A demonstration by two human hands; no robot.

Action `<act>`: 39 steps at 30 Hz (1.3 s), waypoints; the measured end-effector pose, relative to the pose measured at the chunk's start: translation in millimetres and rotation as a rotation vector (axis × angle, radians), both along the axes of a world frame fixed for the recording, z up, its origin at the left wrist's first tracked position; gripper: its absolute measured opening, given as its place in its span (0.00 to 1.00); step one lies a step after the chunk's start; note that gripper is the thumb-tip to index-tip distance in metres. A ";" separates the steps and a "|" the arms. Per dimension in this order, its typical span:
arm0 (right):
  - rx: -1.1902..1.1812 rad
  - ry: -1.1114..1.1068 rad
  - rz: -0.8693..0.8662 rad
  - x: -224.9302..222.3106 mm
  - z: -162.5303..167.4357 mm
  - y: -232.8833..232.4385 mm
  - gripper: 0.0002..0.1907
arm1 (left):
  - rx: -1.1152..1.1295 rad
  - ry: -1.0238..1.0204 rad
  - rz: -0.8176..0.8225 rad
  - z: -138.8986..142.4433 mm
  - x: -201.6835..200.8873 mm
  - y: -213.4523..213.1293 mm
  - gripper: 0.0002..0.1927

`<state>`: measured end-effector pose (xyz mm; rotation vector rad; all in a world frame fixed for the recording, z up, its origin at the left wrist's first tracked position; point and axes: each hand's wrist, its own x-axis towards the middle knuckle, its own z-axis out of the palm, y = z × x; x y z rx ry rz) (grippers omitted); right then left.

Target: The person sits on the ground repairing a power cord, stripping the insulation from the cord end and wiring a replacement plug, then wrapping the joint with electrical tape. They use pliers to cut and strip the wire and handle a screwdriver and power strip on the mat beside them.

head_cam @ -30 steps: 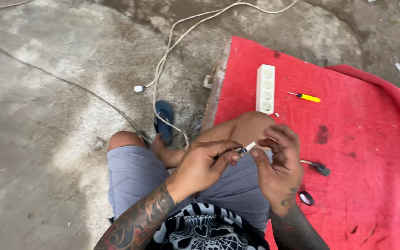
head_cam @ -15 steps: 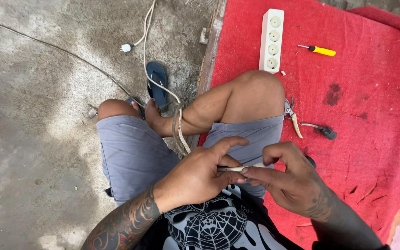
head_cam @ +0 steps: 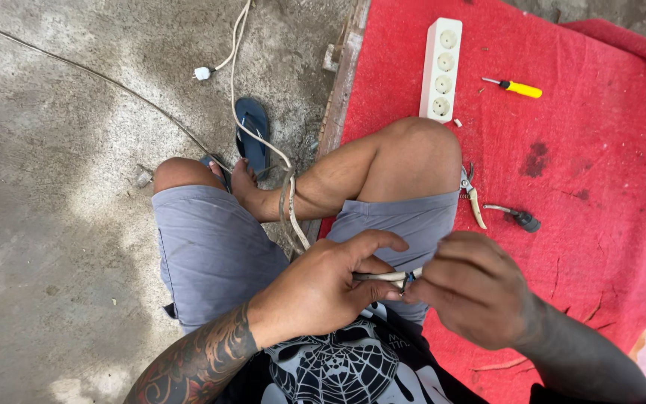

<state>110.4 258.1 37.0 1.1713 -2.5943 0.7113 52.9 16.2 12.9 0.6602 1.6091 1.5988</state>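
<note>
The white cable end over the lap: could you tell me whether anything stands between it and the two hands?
Nothing visible does. The left hand pinches the white cable just behind its end, and the right hand has its fingertips at the bared wires.

Power strip (head_cam: pixel 440 67) on mat (head_cam: pixel 600 187), screwdriver (head_cam: pixel 516 88) right of it; sandal (head_cam: pixel 253 135) left on floor (head_cam: pixel 54 224).
</note>
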 end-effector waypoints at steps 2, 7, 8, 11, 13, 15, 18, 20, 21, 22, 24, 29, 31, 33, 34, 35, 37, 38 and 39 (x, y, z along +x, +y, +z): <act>0.031 0.187 -0.001 2.5 -6.7 -0.1 0.13 | 0.032 0.016 0.028 -2.1 0.1 -2.8 0.20; 0.021 0.392 -0.122 5.3 -28.9 -10.9 0.12 | 0.060 0.069 0.085 -16.5 1.8 -6.3 0.14; -0.034 0.285 -0.162 3.4 -30.9 -12.4 0.14 | 0.063 0.078 0.095 -20.2 1.5 -6.5 0.13; -0.203 0.014 -0.285 -3.5 -29.1 -17.1 0.20 | 0.128 -0.247 0.142 -30.0 -4.5 -3.0 0.12; -0.338 -0.088 -0.365 -9.5 -26.6 -21.7 0.30 | 0.202 -0.334 0.185 -35.2 -16.7 -4.8 0.12; -0.491 -0.093 -0.550 -8.7 -26.2 -25.4 0.31 | 0.249 -0.346 0.210 -36.8 -30.0 -11.9 0.12; -0.685 -0.135 -0.704 -0.3 -38.6 -18.7 0.30 | 0.164 -0.222 0.174 -32.7 -44.8 -27.8 0.14; -0.683 -0.253 -0.794 11.2 -53.2 -5.0 0.27 | -0.059 -0.076 0.097 -26.7 -57.3 -40.3 0.15; -0.626 -0.356 -0.847 18.3 -60.0 3.8 0.25 | -0.098 -0.045 0.026 -23.3 -65.0 -44.0 0.16; -0.568 -0.461 -0.892 23.6 -69.1 8.4 0.24 | -0.137 -0.016 -0.043 -19.6 -74.0 -46.3 0.17; -0.718 -0.745 -0.830 29.2 -88.5 3.3 0.24 | -0.217 0.037 -0.134 -10.8 -90.9 -47.5 0.17; -0.749 -0.767 -0.236 -7.2 -134.9 -75.1 0.39 | -0.446 0.130 -0.177 14.5 -117.5 -41.2 0.17; -0.705 -0.950 -0.261 -31.3 -147.8 -108.8 0.38 | -0.420 0.130 -0.183 23.6 -120.7 -44.6 0.16; -0.898 -0.927 -0.059 -50.9 -152.4 -125.1 0.23 | -0.354 0.081 -0.158 29.6 -117.6 -55.0 0.17; -0.987 -0.914 0.048 -59.4 -153.7 -130.4 0.16 | -0.300 0.042 -0.126 32.2 -115.4 -63.7 0.17; -0.910 -0.783 0.068 -65.9 -154.7 -131.4 0.17 | -0.239 0.005 -0.087 34.4 -113.2 -74.0 0.17; -0.749 -0.526 0.124 -82.9 -149.1 -130.6 0.20 | -0.181 0.047 -0.034 39.0 -104.0 -101.5 0.18; -0.695 -0.497 0.189 -92.4 -144.0 -128.9 0.19 | -0.152 0.062 -0.003 40.3 -96.9 -114.8 0.18; -0.642 -0.469 0.253 -103.3 -137.5 -124.7 0.18 | -0.222 0.167 0.038 39.9 -90.7 -125.7 0.19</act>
